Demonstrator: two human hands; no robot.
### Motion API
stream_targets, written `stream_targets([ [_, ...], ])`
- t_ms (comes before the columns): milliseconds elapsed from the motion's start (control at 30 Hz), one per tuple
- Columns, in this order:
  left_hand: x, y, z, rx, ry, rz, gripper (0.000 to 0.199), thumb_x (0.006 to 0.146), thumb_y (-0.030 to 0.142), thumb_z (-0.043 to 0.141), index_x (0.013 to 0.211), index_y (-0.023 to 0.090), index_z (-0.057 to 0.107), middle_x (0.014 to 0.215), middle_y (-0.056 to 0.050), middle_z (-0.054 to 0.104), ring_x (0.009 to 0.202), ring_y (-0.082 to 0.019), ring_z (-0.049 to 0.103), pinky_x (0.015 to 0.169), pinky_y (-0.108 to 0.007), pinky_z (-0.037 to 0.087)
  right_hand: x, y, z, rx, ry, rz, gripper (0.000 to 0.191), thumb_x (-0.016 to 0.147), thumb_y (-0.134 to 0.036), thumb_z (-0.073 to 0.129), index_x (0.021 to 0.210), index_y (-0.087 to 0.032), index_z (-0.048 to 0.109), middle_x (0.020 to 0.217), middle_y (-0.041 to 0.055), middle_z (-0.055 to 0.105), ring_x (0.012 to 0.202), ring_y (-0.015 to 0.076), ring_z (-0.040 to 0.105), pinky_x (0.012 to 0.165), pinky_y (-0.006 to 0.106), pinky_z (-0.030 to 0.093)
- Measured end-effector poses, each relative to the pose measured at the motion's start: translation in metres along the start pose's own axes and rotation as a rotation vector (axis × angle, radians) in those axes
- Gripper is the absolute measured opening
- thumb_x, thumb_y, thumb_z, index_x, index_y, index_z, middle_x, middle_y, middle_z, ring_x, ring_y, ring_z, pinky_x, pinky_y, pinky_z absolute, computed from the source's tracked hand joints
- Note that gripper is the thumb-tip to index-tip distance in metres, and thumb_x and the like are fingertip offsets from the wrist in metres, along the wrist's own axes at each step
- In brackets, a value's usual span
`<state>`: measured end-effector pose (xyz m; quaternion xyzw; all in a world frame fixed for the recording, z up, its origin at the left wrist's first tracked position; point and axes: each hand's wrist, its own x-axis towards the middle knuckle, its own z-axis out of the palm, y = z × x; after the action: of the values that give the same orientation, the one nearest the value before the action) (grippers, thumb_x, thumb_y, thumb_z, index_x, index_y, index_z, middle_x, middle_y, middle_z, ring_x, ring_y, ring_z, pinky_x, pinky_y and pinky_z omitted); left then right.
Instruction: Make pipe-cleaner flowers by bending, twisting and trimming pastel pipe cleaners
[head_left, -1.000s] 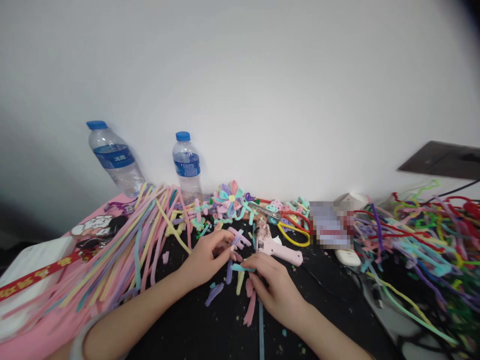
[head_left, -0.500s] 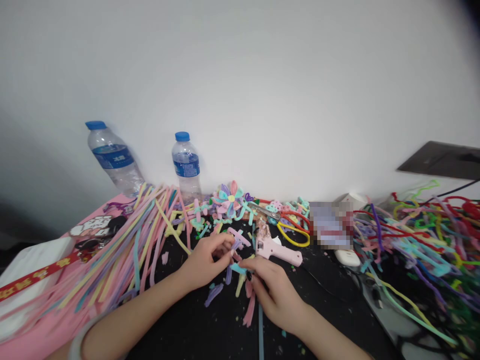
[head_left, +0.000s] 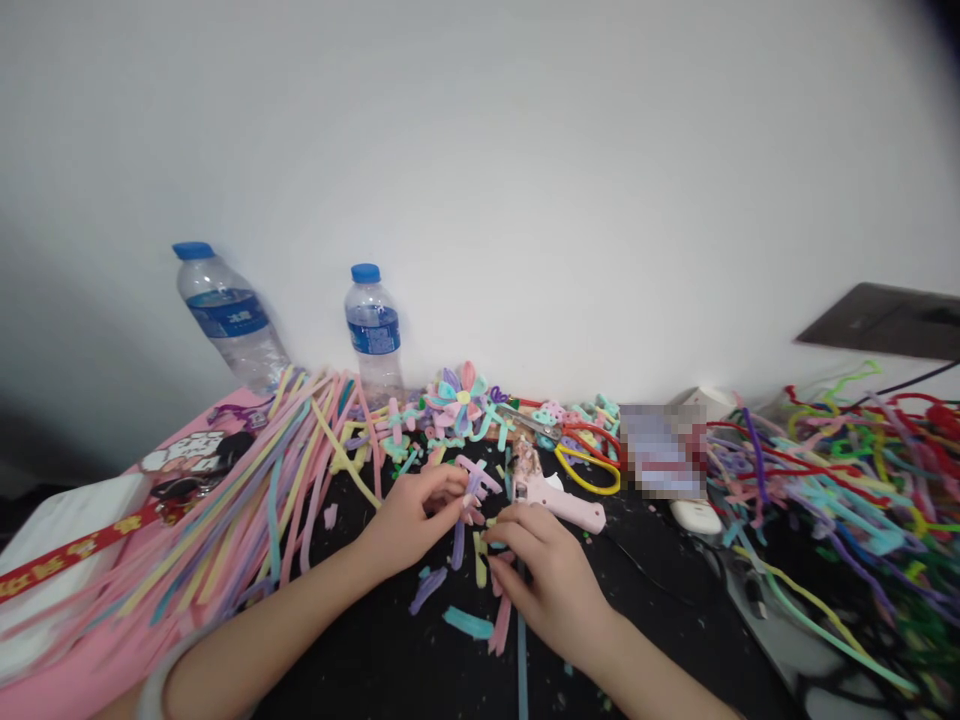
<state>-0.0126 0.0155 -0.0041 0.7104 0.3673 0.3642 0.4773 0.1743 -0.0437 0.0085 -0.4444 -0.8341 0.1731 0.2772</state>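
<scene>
My left hand [head_left: 421, 508] is closed in a pinch, its fingertips on a purple fuzzy pipe-cleaner strip [head_left: 472, 485]. Just to the right is my right hand [head_left: 551, 572], fingers curved, with a gap between thumb and forefinger. Those fingertips are beside a short yellow pipe-cleaner piece [head_left: 480, 560]; whether they touch it is unclear. Below the hands lie a light-blue piece [head_left: 469, 622], a pink piece [head_left: 501, 625] and a purple piece [head_left: 427, 590]. A pale pink glue gun [head_left: 566, 503] rests behind my right hand.
Scissors with red and yellow handles [head_left: 587, 468] and a pipe-cleaner flower [head_left: 463, 398] lie near the wall. Long pastel pipe cleaners [head_left: 247, 500] spread at left, before two water bottles [head_left: 375, 335]. A tangle of coloured pipe cleaners [head_left: 862, 480] covers the right, beside a white case [head_left: 695, 516].
The light-blue piece has left my right fingertips and lies nearer me on the black surface. The yellow piece has turned more upright. My left hand keeps nearly the same place.
</scene>
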Motion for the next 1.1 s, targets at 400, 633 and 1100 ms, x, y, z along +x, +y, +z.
stream_targets([
  [400, 0.0008, -0.0019, -0.0001, 0.042, 0.018, 0.019, 0.011, 0.082, 0.018, 0.049, 0.088, 0.015, 0.058, 0.081, -0.003, 0.066, 0.075, -0.016, 0.066, 0.068, -0.025, 0.053, 0.0027, 0.0020, 0.0021, -0.101, -0.160, 0.031, 0.032, 0.064, -0.025, 0.074, 0.089, -0.020, 0.055, 0.101, 0.0042, 0.053, 0.091, 0.0219, 0.048, 0.077, 0.035, 0.041],
  [633, 0.0004, -0.0020, 0.0002, 0.026, 0.016, 0.005, 0.010, 0.082, 0.017, 0.049, 0.088, 0.016, 0.057, 0.081, -0.003, 0.066, 0.075, -0.016, 0.066, 0.068, -0.025, 0.052, 0.0028, -0.0010, 0.0021, -0.054, -0.198, -0.007, 0.022, 0.066, -0.015, 0.070, 0.080, -0.018, 0.052, 0.095, 0.0026, 0.055, 0.084, 0.0190, 0.047, 0.074, 0.031, 0.040],
  [1100, 0.0033, 0.0017, -0.0008, -0.017, 0.102, -0.051, 0.012, 0.079, 0.022, 0.054, 0.087, 0.014, 0.059, 0.074, -0.002, 0.063, 0.065, -0.015, 0.064, 0.058, -0.024, 0.052, 0.0040, -0.0049, -0.0054, -0.023, -0.221, -0.031, 0.024, 0.068, -0.014, 0.066, 0.087, -0.018, 0.053, 0.095, 0.0042, 0.056, 0.092, 0.0205, 0.047, 0.083, 0.033, 0.039],
])
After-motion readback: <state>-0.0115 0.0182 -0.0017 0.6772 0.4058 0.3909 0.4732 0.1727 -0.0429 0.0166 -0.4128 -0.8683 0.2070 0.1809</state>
